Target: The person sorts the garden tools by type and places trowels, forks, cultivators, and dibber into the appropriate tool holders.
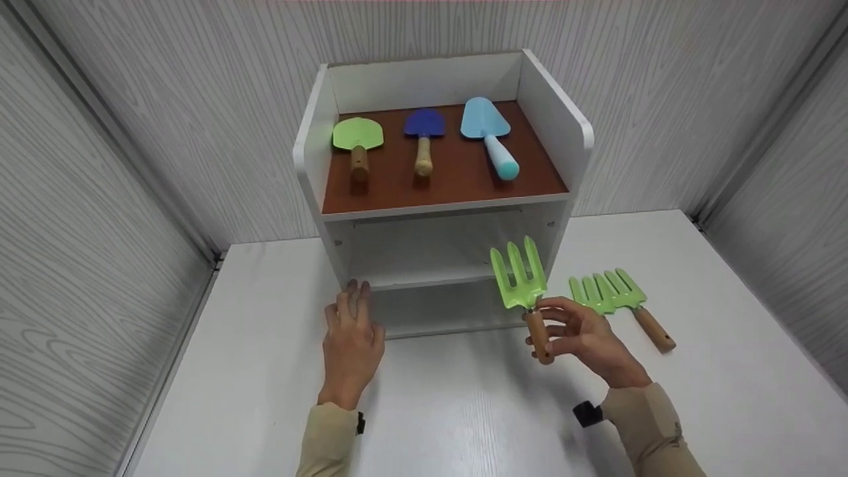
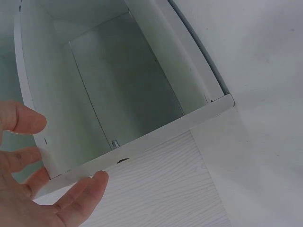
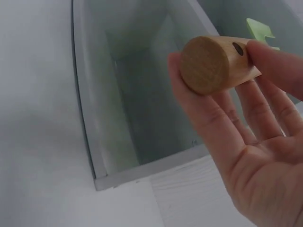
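While the right hand [image 1: 584,336] pinches the brown wooden handle [image 1: 537,334] of a glossy light-green three-tined fork [image 1: 525,293] before the right front edge of the white box-shaped shelf unit [image 1: 444,208], keeping the tines [image 1: 517,265] level and clear of the right upright [image 1: 561,235] seems wisest (the left hand [image 1: 352,341] lies loosely spread by the left front corner, contact unclear).

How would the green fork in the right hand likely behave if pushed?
The green fork would probably stay stiff: its tines stand out unsupported without sagging. Its round handle might rock, but the broad head likely prevents rolling.
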`<state>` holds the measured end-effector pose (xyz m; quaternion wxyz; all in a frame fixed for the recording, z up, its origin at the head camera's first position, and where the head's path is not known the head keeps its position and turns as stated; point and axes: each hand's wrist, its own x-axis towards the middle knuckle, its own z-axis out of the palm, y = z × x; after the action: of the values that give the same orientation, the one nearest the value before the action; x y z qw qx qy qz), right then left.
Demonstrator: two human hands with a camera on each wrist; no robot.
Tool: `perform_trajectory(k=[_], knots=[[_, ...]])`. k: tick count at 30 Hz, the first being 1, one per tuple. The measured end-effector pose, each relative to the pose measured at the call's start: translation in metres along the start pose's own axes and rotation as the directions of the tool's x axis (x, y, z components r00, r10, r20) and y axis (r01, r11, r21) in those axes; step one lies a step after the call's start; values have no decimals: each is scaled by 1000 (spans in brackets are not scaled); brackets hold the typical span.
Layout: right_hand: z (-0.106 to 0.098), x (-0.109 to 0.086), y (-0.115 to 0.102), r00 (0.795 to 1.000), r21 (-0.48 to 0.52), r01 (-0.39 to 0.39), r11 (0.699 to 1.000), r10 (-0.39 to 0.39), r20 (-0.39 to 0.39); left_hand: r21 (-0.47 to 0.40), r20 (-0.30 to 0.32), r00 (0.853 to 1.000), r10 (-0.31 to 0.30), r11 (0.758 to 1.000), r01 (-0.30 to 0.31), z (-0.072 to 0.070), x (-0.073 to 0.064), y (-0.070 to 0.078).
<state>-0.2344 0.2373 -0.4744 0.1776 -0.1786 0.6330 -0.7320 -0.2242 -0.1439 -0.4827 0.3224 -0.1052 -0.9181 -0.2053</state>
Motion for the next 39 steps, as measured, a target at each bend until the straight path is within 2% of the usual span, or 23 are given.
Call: perform_trajectory(k=[4, 12, 22, 28, 35, 39], knots=[[11, 11, -9, 999, -7, -33, 999, 33, -9, 3, 4, 1000, 3, 1000, -3, 0, 2, 0], [30, 28, -16, 999, 19, -44, 999, 43, 18, 4, 8, 1000, -6, 1000, 6, -2, -2, 0], [47, 48, -26, 998, -18, -57, 998, 58, 36, 5, 2, 1000, -12, 1000, 12, -2, 0, 1], [58, 60, -34, 997, -2, -69, 998, 69, 25, -1, -9, 1000, -2, 1000, 2, 0, 1, 2], [68, 71, -37, 996, -27, -93, 995, 93, -7, -9, 9, 1000, -12, 1000, 12, 0, 0, 1], [74, 78, -41, 996, -15, -91, 996, 91, 2, 0, -4, 1000, 0, 1000, 0, 0, 0, 0]])
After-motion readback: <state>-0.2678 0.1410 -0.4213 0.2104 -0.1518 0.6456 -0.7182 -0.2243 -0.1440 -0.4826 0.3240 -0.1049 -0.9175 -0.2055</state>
